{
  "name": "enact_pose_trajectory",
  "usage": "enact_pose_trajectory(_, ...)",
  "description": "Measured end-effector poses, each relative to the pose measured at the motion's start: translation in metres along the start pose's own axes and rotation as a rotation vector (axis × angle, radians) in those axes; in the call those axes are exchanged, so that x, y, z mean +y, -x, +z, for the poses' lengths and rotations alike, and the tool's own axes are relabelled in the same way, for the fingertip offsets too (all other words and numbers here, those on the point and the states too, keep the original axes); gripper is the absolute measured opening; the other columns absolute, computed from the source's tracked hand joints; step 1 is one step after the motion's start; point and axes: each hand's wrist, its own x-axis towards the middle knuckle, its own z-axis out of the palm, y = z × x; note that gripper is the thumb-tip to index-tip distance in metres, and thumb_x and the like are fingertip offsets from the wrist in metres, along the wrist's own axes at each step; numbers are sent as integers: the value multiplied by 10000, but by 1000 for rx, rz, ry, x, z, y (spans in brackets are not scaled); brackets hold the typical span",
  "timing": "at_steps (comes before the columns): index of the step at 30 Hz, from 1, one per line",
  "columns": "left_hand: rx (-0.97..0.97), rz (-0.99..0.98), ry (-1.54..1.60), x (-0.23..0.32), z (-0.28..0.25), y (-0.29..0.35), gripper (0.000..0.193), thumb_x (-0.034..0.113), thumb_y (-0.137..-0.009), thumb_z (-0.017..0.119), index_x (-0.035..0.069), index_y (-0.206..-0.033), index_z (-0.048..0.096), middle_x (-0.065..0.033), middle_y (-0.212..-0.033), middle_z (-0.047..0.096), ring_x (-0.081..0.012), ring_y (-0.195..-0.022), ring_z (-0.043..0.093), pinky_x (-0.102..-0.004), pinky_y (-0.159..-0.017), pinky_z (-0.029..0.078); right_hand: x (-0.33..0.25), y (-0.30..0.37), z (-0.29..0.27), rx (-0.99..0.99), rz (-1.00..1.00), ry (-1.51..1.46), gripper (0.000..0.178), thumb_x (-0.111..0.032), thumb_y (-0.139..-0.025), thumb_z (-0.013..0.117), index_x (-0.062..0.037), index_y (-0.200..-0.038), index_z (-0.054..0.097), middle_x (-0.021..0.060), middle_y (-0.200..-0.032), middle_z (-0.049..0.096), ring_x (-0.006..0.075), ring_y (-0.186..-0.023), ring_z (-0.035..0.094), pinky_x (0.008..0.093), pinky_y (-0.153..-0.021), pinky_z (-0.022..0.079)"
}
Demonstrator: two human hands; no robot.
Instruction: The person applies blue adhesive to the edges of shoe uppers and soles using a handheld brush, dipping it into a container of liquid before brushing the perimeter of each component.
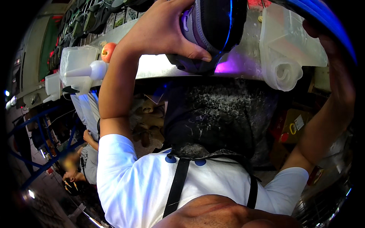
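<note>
My left hand [163, 34] grips a dark shoe [211, 26] with a grey and purple side, thumb pressed near its sole. A thin blue line of light runs down the shoe. Beneath the hand, a dark block-like piece [194, 64] stands at the metal bench edge; whether it belongs to the shoe I cannot tell. My right hand [327, 41] is raised at the upper right, in shadow, beside a blue-lit curved thing [323, 17]. Most of its fingers are hidden, so its grip does not show.
On the metal bench [152, 66] are a red apple [108, 51], a white nozzle bottle [89, 71] and clear plastic containers [292, 41]. Dark shoe parts [95, 17] hang on a rack. Another person [85, 163] sits at the left; cardboard boxes [294, 123] lie below the bench.
</note>
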Motion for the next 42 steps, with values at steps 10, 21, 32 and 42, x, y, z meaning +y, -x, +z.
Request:
enact_pose_trajectory(10, -11, -59, -4, 3, 2, -2, 913, 365, -530, 1010, -4, -1263, 609, -123, -1017, 763, -201, -910, 749, -327, -855, 586, -2, 14, 5, -18, 13, 67, 469, -287, -972, 499, 121, -1108, 685, 250, -1014, 705, 304, -866, 701, 345, -754, 580)
enact_pose_trajectory(21, -14, -88, -29, 17, 0, -6, 911, 277, -534, 1016, -24, -1280, 591, -122, -1107, 744, -179, -1004, 711, -342, -925, 562, 4, 39, 24, -1, 0, 134, 320, -166, -934, 617, 98, -1091, 709, 249, -1037, 719, 308, -925, 716, 362, -811, 584)
enact_pose_trajectory(32, 62, -191, 247, -9, 7, -5, 898, 204, -534, 1018, -43, -1284, 591, -86, -1127, 723, -161, -1031, 673, -327, -956, 541, 19, 68, 59, 76, -73, 189, 214, -46, -896, 735, 75, -1073, 733, 248, -1060, 733, 313, -984, 731, 379, -868, 589)
enact_pose_trajectory(42, 61, -364, 205, 19, 4, -11, 890, 199, -542, 1019, -44, -1285, 593, -83, -1138, 719, -158, -1051, 668, -326, -969, 535, 23, 87, 76, -55, 17, 154, 346, -13, -853, 714, 99, -1179, 693, 271, -1236, 684, 343, -1094, 696, 414, -976, 550)
